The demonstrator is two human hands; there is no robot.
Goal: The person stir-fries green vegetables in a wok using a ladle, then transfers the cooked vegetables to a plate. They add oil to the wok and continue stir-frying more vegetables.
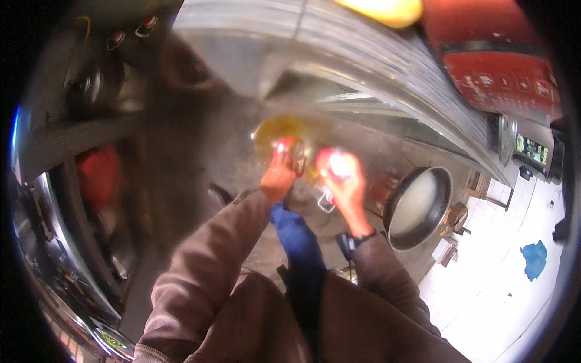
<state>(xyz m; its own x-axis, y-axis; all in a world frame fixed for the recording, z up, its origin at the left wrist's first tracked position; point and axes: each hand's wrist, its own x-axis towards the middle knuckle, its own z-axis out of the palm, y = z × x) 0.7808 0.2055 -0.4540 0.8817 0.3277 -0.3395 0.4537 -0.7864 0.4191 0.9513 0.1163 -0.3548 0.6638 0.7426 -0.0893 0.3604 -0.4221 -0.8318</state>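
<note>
My left hand reaches down over a rounded clear vessel of yellow liquid that stands low before me. Its fingers close around the vessel's top, where a red part and a clear rim show. Just to the right, my right hand is curled around a red-and-white object, washed out by glare so its kind is unclear. Below that hand hangs a wire-bail stopper with a red part; whether it joins the held object I cannot tell.
A dark-rimmed pan of whitish content stands to the right. Above runs a metal counter edge, with a red printed container at upper right. Two red-stoppered bottles stand at upper left. My shoe is on the floor.
</note>
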